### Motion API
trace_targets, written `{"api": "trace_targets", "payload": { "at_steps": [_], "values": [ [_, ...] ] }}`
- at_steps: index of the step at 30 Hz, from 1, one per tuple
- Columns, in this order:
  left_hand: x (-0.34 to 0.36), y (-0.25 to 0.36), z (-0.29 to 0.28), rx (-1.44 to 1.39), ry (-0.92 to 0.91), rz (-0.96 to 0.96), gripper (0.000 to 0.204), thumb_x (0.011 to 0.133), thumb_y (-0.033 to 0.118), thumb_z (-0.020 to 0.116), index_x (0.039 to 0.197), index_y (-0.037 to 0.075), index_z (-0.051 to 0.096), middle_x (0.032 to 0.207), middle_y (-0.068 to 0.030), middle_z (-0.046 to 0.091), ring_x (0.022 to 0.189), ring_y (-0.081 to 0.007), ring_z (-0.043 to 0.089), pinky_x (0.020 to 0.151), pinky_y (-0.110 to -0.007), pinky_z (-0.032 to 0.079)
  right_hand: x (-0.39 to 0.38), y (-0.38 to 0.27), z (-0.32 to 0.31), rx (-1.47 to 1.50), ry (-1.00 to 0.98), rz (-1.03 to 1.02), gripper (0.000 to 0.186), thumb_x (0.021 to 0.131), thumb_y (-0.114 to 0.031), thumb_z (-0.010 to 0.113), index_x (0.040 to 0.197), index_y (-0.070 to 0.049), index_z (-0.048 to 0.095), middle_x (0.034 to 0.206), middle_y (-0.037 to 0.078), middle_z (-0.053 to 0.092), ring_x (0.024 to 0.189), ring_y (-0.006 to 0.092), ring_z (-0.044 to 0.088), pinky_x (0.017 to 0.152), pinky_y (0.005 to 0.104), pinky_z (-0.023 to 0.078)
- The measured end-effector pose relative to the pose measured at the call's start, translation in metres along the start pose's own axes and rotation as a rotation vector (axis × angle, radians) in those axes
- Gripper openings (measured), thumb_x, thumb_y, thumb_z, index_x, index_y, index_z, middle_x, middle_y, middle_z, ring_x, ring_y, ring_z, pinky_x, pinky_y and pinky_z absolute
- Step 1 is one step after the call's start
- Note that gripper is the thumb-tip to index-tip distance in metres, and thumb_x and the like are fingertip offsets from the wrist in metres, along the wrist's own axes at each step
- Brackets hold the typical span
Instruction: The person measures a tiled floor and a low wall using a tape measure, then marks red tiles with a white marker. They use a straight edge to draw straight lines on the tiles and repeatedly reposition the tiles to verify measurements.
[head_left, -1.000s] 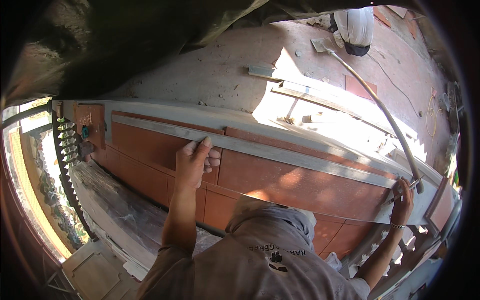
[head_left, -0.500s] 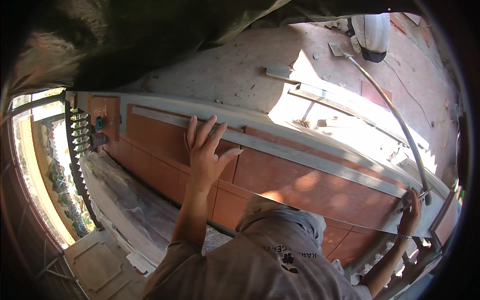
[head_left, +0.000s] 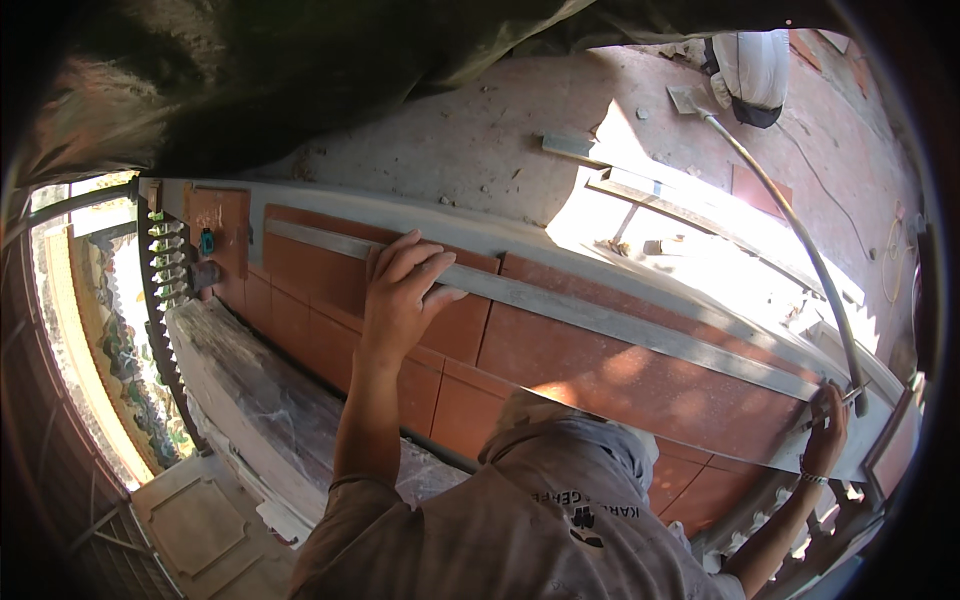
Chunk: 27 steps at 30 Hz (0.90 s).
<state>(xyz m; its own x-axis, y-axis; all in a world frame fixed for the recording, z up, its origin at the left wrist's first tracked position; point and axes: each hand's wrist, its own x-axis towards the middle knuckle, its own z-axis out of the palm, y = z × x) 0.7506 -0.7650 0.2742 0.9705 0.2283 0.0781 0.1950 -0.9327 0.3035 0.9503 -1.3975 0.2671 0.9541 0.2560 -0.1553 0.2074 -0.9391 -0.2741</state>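
Grey metal bar (head_left: 600, 315) lies under the splayed left hand (head_left: 393, 300); the right hand (head_left: 826, 430) grips a thin tool (head_left: 853, 394); 1 white sack (head_left: 756, 68) hides its contents.

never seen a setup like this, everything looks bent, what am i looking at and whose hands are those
There's no robot here. The view comes from a wide fisheye camera on a person's head, looking down, so straight edges bend. The bare hands are that person's own. A long, flat grey bar lies across reddish-brown tiles. The left hand is spread over the bar, fingers loosely bent. The right hand, near its other end, seems to hold a slim object, too small to identify. Beyond is a long-handled tool.
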Motion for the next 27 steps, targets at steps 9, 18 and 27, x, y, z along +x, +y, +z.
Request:
{"api": "trace_targets", "payload": {
  "at_steps": [9, 18, 27],
  "values": [
    [-0.001, 0.001, 0.006, 0.027, 0.033, -0.012, 0.050, 0.063, 0.020, 0.088, 0.110, 0.013, 0.072, 0.114, 0.0021, 0.064, 0.121, -0.0252, 0.055, 0.102, -0.048, 0.041, 0.000, -0.001, -0.002, 0.002, 0.003, -0.002, 0.042, 0.085, 0.010, 0.064, 0.124, -0.005, 0.063, 0.127, 0.014, 0.064, 0.121, 0.0300, 0.059, 0.099, 0.0392, 0.049],
    [-0.001, -0.001, 0.011, 0.011, 0.036, -0.003, 0.049, 0.064, 0.020, 0.087, 0.111, 0.013, 0.071, 0.114, 0.0011, 0.064, 0.120, -0.0253, 0.055, 0.102, -0.049, 0.041, 0.001, -0.001, -0.002, -0.031, -0.006, 0.014, 0.041, 0.085, 0.006, 0.066, 0.124, -0.005, 0.063, 0.128, 0.014, 0.063, 0.121, 0.0313, 0.059, 0.099, 0.0403, 0.049],
    [0.000, 0.001, 0.009, 0.033, 0.036, 0.008, 0.049, 0.064, 0.017, 0.086, 0.111, 0.010, 0.072, 0.114, -0.0032, 0.066, 0.118, -0.0289, 0.058, 0.098, -0.046, 0.045, 0.000, 0.000, -0.001, -0.013, 0.005, 0.008, 0.043, 0.084, 0.010, 0.064, 0.124, -0.005, 0.063, 0.127, 0.014, 0.063, 0.120, 0.0304, 0.059, 0.098, 0.0394, 0.050]
  ]
}}
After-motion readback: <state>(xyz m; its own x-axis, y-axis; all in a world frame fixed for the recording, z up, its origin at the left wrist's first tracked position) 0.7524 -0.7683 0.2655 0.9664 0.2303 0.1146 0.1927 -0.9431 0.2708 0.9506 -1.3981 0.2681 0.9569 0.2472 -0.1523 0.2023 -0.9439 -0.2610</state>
